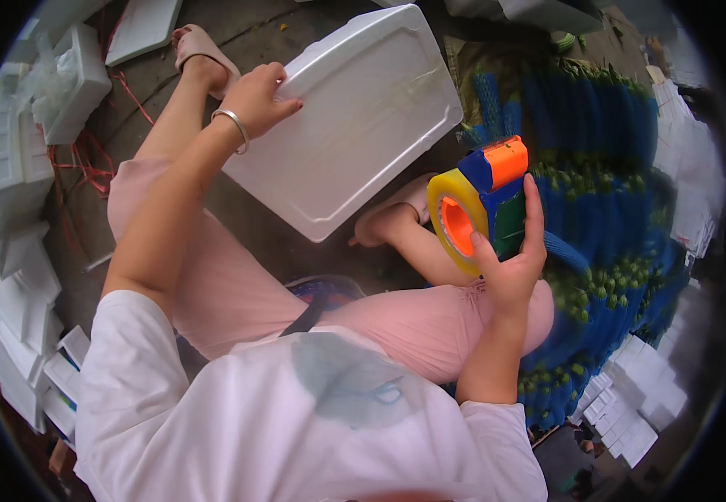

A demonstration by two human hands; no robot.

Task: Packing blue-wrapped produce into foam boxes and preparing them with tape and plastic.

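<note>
A large white foam box [355,125] stands tilted on the ground between my feet, its broad flat face toward me. My left hand [258,107], with a bangle on its wrist, grips the box's left edge, thumb on the face and fingers curled over the rim. Raised to the right of the box, a handheld tape dispenser [509,188] in blue, orange and green carries a thick roll of yellowish tape [478,219]. My right hand [513,272] is closed round the dispenser, which is apart from the box. The far side of its grip is hidden.
Blue mesh sleeves [605,209] packed with green vegetables lie in rows on the right. White foam boxes [79,84] and lids stack along the left, with red string [87,171] near them. More white foam pieces [639,385] pile at the lower right.
</note>
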